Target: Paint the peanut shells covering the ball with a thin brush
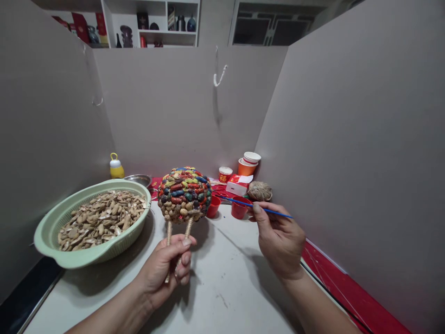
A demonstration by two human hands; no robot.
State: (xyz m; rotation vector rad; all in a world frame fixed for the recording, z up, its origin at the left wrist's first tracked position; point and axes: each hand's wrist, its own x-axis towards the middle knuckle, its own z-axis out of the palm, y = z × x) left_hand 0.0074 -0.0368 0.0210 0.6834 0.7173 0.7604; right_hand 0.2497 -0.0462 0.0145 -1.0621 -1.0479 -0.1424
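My left hand point(172, 264) is closed around the two rope-wrapped legs of a round craft figure point(184, 192), holding it upright above the table. Peanut shells cover its body. Most are painted red, blue, yellow and green, while those along the bottom are bare. In my right hand point(280, 239) a thin blue paintbrush point(269, 211) is pinched between thumb and fingers. Its tip points left toward the figure, just short of its right side as far as I can see. Two small red cups point(239, 208) stand behind the brush and beside the figure.
At left a pale green colander point(93, 260) holds many peanut shells. Behind it are a metal bowl point(139, 178) and a yellow-white bottle point(116, 168). At the back stand cotton swabs point(225, 174), stacked paper cups point(248, 162) and a twine ball point(260, 190). Grey panels point(365, 116) enclose the table.
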